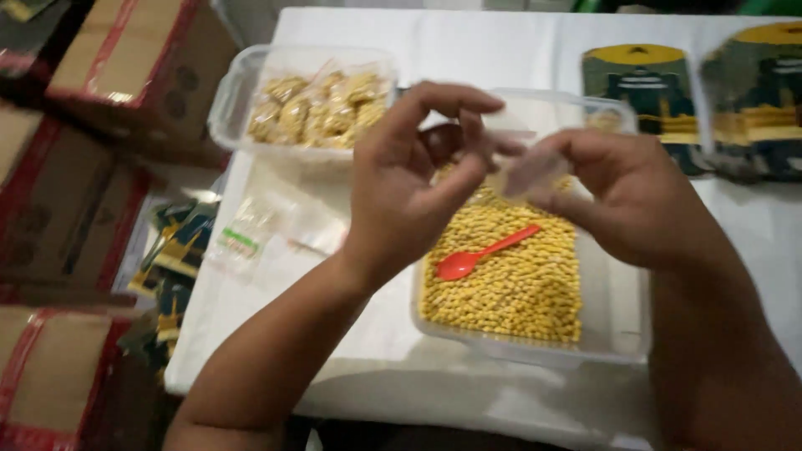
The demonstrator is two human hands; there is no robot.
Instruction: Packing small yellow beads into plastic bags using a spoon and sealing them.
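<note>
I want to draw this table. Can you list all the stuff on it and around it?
Clear plastic tub of small yellow pellets: one, table centre.
Red plastic spoon: one, lying on the pellets.
Clear plastic tub of filled little bags: one, yellowish, back left.
Small clear plastic bag: one, between both hands.
Empty clear bags: a few, table's left edge.
Green-and-yellow printed packets: two at back right; more lie left of the table.
Brown cardboard boxes: several, red-taped, far left.
White table: one.
Left hand, right hand: above the pellet tub.

Our 2 tubs on the table (535, 50)
Spoon (484, 253) lies in the near tub (614, 334); the tub of filled packets (309, 104) sits behind-left.
</note>
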